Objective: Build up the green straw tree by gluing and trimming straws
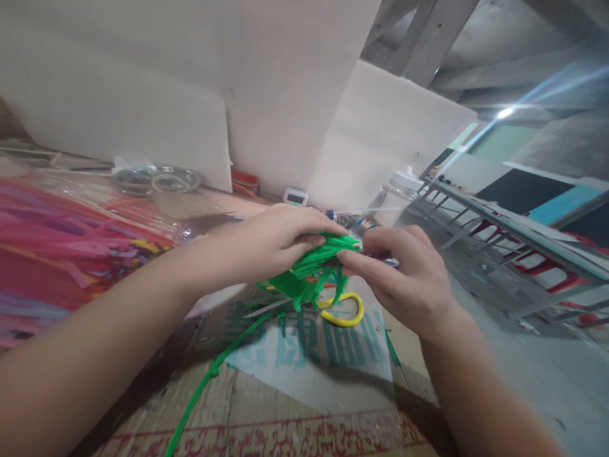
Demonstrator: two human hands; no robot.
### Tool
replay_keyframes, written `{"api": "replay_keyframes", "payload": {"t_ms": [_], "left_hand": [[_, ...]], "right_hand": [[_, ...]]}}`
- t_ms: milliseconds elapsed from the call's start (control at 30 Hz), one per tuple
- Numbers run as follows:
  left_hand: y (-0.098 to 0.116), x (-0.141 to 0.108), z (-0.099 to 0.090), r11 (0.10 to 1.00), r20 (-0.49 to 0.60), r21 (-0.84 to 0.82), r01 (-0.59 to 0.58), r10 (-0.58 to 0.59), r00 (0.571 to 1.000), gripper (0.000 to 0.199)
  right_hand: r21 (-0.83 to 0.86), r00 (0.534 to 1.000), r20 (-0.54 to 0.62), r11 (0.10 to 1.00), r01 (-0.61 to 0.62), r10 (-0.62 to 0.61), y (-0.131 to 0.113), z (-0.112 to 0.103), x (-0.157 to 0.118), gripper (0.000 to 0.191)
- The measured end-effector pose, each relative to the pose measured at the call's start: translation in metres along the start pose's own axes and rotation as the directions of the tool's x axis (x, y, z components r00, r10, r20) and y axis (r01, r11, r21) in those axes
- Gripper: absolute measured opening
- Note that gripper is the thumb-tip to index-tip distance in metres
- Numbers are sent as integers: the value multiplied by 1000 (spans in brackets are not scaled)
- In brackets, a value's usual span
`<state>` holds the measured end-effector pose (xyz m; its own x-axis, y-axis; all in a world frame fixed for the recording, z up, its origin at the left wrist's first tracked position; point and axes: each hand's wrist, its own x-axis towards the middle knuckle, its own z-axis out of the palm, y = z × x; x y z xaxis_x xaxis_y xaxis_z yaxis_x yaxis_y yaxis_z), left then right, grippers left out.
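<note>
- The step in hand appeared to be working at one end of the green bundle (328,251), raised between both hands above the table (266,406).
- The next move seemed to call for a steady left hold and fine right-hand finger work.
- The left hand (285,231) was closed over the bundle, thumb along its side.
- The right hand (409,279) was curled, thumb tip at the bundle's end; whether it gripped anything, I could not tell.
- Yellow-handled scissors (360,311) lay just below.
</note>
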<state>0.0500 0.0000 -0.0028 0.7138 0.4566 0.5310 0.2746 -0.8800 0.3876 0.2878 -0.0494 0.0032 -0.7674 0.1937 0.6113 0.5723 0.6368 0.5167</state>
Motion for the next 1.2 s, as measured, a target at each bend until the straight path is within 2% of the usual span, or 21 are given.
{"api": "replay_keyframes", "payload": {"t_ms": [267,900,1200], "left_hand": [[0,0,-2,1000,7,-1,-4,4,1000,35],[1,1,0,1000,3,24,-3,2,1000,34],[-2,0,0,1000,-10,3,-5,5,1000,35]], "right_hand": [[42,1000,30,999,-2,1,1,1,-3,24],[73,1000,9,997,25,-26,-1,1,2,18],[76,998,19,995,-59,57,-1,1,-4,21]]}}
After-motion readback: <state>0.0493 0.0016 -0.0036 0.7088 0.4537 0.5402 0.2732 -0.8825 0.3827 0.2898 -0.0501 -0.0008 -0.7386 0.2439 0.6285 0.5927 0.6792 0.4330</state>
